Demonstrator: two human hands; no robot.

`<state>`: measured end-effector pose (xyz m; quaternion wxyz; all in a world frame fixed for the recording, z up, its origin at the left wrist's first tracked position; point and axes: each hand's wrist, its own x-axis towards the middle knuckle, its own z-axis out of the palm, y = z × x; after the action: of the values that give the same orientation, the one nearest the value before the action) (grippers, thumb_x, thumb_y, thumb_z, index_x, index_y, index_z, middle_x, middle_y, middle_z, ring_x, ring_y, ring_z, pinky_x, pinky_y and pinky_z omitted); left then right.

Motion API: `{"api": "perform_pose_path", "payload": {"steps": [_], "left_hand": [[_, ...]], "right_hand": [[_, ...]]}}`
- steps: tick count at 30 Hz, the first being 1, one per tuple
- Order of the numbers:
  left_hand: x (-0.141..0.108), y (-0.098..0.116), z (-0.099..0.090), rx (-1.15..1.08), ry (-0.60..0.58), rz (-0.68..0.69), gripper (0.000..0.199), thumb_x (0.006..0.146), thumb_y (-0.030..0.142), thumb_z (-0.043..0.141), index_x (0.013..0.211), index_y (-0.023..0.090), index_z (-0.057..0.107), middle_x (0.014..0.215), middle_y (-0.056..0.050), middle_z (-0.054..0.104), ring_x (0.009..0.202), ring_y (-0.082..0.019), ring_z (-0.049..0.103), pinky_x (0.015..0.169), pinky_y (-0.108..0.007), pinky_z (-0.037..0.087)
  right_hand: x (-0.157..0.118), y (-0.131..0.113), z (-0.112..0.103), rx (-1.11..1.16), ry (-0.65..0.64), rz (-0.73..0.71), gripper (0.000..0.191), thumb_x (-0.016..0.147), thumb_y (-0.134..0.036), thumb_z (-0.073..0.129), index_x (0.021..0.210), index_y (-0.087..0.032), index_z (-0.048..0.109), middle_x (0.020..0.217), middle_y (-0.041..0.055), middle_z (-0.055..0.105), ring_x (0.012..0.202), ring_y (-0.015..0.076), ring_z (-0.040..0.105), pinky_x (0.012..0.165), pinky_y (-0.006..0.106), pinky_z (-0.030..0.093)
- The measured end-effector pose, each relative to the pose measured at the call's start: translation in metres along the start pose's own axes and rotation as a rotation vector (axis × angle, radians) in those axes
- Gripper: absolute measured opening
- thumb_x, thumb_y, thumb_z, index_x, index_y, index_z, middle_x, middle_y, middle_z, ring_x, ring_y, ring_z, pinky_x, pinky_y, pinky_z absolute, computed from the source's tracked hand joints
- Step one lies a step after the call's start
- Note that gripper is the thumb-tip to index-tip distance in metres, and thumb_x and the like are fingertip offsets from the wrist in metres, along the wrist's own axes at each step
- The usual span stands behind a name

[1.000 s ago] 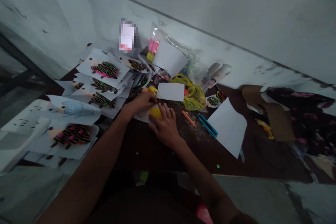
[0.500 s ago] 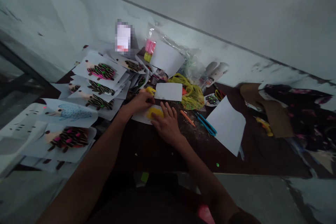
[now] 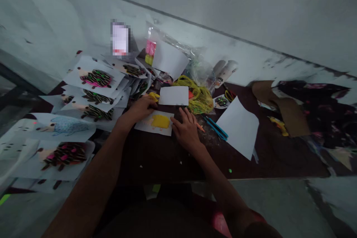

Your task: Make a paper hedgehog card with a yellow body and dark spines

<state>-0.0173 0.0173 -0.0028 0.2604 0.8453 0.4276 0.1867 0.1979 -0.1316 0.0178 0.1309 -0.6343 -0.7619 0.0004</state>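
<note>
A small white card (image 3: pixel 166 131) with a yellow animal shape (image 3: pixel 160 121) on it lies on the dark table between my hands. My left hand (image 3: pixel 142 108) is over the card's upper left, fingers curled beside a yellow piece (image 3: pixel 154 96); whether it grips anything is hidden. At the card's right edge rests my right hand (image 3: pixel 185 128), palm down with its fingers spread. Just beyond the hands is a blank white card (image 3: pixel 174 96). An orange tool (image 3: pixel 200 127) lies partly behind the right fingers, with blue scissors (image 3: pixel 216 128) farther right.
Stacked sheets with decorated hedgehogs (image 3: pixel 96 78) fill the left side, near a blue hedgehog drawing (image 3: pixel 69 125). A yellow net bag (image 3: pixel 202 100) and clear plastic bags (image 3: pixel 199 67) sit at the back. White paper (image 3: pixel 240 128), cardboard (image 3: pixel 292 119) and dark cloth (image 3: pixel 326 115) are at right.
My right hand has moved off the yellow shape to the card's right edge, uncovering the shape. The view has shifted, so the surroundings sit farther left.
</note>
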Motion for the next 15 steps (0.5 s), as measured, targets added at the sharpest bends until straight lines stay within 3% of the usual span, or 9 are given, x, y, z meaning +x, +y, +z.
{"api": "perform_pose_path", "payload": {"steps": [5,10,15], "left_hand": [[-0.0001,0.0023,-0.0003,0.021,-0.017,-0.005,0.024,0.075,0.013,0.056,0.087,0.019,0.077,0.099,-0.007,0.073,0.097,-0.025,0.067,0.091,-0.037,0.055],[-0.002,0.0063,-0.0035,0.003,-0.096,-0.089,0.017,0.077,0.024,0.06,0.085,0.018,0.074,0.087,-0.006,0.072,0.08,-0.023,0.066,0.073,-0.033,0.053],[-0.0002,0.0041,0.0015,0.022,-0.073,-0.035,0.014,0.077,0.021,0.058,0.079,0.018,0.071,0.088,-0.008,0.072,0.086,-0.024,0.066,0.078,-0.034,0.053]], "right_hand": [[-0.0025,-0.0069,0.004,0.001,-0.069,-0.014,0.033,0.101,-0.035,0.056,0.13,-0.029,0.07,0.163,0.0137,0.04,0.154,0.0375,0.027,0.119,0.063,0.027],[0.0018,-0.0029,0.005,0.004,-0.04,0.014,0.033,0.102,-0.036,0.056,0.13,-0.029,0.07,0.163,0.0129,0.039,0.154,0.0373,0.027,0.12,0.062,0.025],[0.0032,0.0011,0.002,0.014,0.025,0.033,0.034,0.102,-0.036,0.054,0.132,-0.028,0.069,0.162,0.0124,0.04,0.154,0.0358,0.027,0.121,0.062,0.025]]}}
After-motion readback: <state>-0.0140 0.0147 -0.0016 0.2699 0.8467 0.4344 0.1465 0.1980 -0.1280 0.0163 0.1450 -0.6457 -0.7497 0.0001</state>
